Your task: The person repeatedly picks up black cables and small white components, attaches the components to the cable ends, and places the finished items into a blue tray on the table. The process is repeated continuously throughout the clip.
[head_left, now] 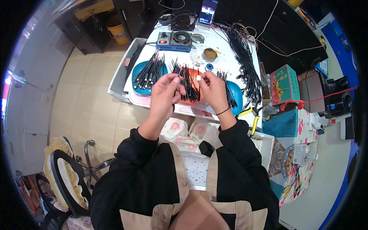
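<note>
My left hand [164,94] is held over the front of the white table, thumb and forefinger pinched together. Whatever lies between those fingertips is too small to make out. Beside it, my right hand [214,92] pinches a small white piece [198,78], with a short dark strand rising just above it. Beneath both hands sits an orange tray [196,100] with a bundle of short black cables [188,86]. Left of it, more black cables [147,78] lie across a blue tray [138,90]. Another blue tray [237,100] on the right holds a third cable bundle [229,94].
Behind the trays are a blue soldering station [174,46], a round tin [209,55], a solder spool [209,67], a small fan [183,22] and a lit phone [207,13]. Long black cables [241,57] and yellow-handled pliers [251,115] lie along the right edge.
</note>
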{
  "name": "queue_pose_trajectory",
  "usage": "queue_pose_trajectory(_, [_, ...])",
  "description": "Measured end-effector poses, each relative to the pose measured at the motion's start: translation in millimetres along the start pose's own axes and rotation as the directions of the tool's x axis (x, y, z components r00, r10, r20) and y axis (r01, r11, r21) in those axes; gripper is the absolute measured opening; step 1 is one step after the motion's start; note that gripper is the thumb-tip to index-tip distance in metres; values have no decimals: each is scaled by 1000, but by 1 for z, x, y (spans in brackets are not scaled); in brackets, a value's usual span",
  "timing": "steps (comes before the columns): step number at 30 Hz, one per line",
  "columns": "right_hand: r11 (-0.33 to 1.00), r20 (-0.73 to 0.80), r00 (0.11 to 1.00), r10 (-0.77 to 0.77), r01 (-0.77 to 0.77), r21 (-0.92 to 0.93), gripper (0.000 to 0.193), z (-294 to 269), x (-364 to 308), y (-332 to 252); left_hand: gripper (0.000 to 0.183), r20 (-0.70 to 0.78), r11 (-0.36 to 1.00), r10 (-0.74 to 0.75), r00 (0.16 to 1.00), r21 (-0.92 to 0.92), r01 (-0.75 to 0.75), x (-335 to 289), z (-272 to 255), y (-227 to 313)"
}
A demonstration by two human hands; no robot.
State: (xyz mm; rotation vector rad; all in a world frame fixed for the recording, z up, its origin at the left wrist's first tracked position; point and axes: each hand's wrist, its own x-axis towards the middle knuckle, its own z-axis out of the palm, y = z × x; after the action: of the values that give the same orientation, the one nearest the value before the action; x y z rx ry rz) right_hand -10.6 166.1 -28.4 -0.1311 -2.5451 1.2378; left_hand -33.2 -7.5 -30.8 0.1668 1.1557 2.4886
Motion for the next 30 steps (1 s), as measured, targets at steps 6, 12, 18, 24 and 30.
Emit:
queue_pose_trajectory(6, [914,68,992,-103,68,399,12,-16,-35,-28,12,-86,998,46,995,-33,-49,-19,29,-1])
queue_pose_trajectory(12, [922,26,986,-166,145,358,8,-19,-57,-45,11,8,991,64,998,-118,-62,-33,45,0])
queue_pose_trajectory(18, [950,-2,962,-274,271,153,8,-31,-60,-49,11,22,992,124,992,-5,-124,-38,47,-9])
queue_pose_trajectory(24, [911,11,999,-48,39,411,11,-51,-54,-49,13,72,992,96,993,77,-102,-43,46,-9])
queue_pose_trajectory(30, [914,18,990,-139,121,387,9,-46,-53,-51,10,104,995,65,993,64,-72,-45,46,-6])
